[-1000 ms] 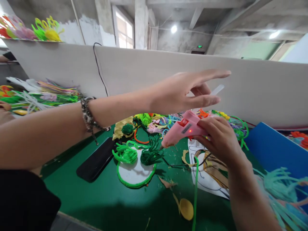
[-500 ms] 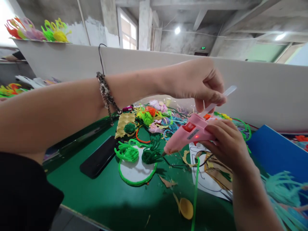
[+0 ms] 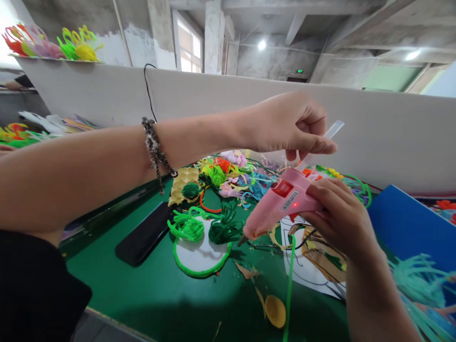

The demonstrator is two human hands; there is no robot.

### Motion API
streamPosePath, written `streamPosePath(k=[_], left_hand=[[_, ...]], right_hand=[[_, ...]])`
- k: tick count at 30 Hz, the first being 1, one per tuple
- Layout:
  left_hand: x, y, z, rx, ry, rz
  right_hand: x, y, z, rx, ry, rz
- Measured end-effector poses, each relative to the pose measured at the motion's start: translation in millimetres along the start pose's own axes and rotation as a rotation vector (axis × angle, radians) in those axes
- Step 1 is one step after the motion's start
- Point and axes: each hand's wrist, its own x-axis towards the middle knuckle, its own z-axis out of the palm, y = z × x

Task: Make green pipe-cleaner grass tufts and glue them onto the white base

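My right hand [image 3: 338, 213] is wrapped round the handle of a pink hot glue gun [image 3: 274, 204], its red light lit and its nozzle tilted down to the left. Above it, my left hand [image 3: 299, 126] pinches a clear glue stick [image 3: 334, 129] whose lower end goes into the back of the gun. Beneath the nozzle's left side lies a white disc [image 3: 204, 256] edged in bright green. A light green pipe-cleaner bundle [image 3: 190, 227] and a dark green bundle [image 3: 223, 228] rest on its upper part.
A black phone [image 3: 144, 237] lies left of the disc. Colourful pipe-cleaner pieces [image 3: 228, 178] are heaped at the back. A drawn paper sheet [image 3: 309, 275], a green pipe cleaner [image 3: 290, 285] and an oval tan piece [image 3: 275, 311] lie right and in front. A blue board [image 3: 402, 223] stands far right.
The glue gun has tipped slightly and shifted a little. My left hand has moved slightly down along the glue stick, and less of the stick shows above the fingers.
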Motion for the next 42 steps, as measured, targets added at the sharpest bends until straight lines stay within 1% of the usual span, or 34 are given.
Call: streamPosePath(k=[4,6,8,10,11,12,14,15,16,17,19,20,21,23,24,26,27,28,29,31,33,35,38,40,42], left_hand=[[2,-4,5.4,-0.014,0.034,-0.015],[3,-6,6.9,0.041,0.021,-0.028],[3,-8,5.8,0.177,0.045,-0.075],[-1,-8,2.7,0.376,0.118,-0.110],[-5,-7,1.1,0.476,0.161,-0.102],[-10,-5,0.4,0.574,0.186,-0.069],[-24,1,3.9,0.719,0.174,0.067],[-32,6,9.3,0.781,0.192,0.124],[-42,10,17.6,0.828,0.183,0.146],[-52,15,29.1,0.861,0.137,0.172],[-76,23,60.2,0.850,-0.012,0.280],[-89,25,78.6,0.789,-0.071,0.327],[-101,26,98.0,0.665,-0.141,0.357],[-122,24,136.1,0.493,-0.237,0.343],[-130,21,153.4,0.454,-0.274,0.313],[-138,14,182.2,0.422,-0.277,0.248],[-140,10,193.2,0.418,-0.242,0.186],[-139,5,202.0,0.415,-0.216,0.076],[-138,2,208.7,0.402,-0.195,-0.013],[-133,-5,217.1,0.365,-0.210,-0.167],[-128,-8,220.6,0.299,-0.255,-0.244],[-124,-11,222.0,0.238,-0.281,-0.251],[-121,-13,223.5,0.191,-0.295,-0.207],[-121,-16,224.8,0.155,-0.305,-0.202],[-121,-18,225.4,0.099,-0.291,-0.224]], right_hand=[[0,0,0,0.010,0.014,0.010],[0,1,2,0.014,0.004,0.024],[-2,4,5,0.004,-0.023,0.059],[-5,9,9,-0.028,-0.054,0.124],[-7,13,12,-0.050,-0.065,0.166],[-9,16,14,-0.072,-0.071,0.213],[-13,20,17,-0.113,-0.073,0.298],[-14,22,17,-0.126,-0.077,0.331],[-15,23,18,-0.136,-0.081,0.363],[-16,23,18,-0.147,-0.074,0.385],[-15,24,17,-0.164,-0.064,0.429],[-15,23,17,-0.172,-0.061,0.453],[-15,23,16,-0.181,-0.065,0.483],[-14,22,15,-0.201,-0.092,0.553],[-14,22,15,-0.212,-0.108,0.588],[-14,23,14,-0.229,-0.143,0.648],[-14,23,14,-0.233,-0.153,0.666],[-14,23,14,-0.234,-0.157,0.676],[-13,23,14,-0.233,-0.154,0.677],[-13,22,14,-0.225,-0.151,0.671],[-12,21,15,-0.223,-0.159,0.672],[-11,20,15,-0.224,-0.180,0.680],[-10,20,15,-0.224,-0.208,0.678],[-11,21,14,-0.233,-0.200,0.665],[-13,21,13,-0.257,-0.177,0.662]])
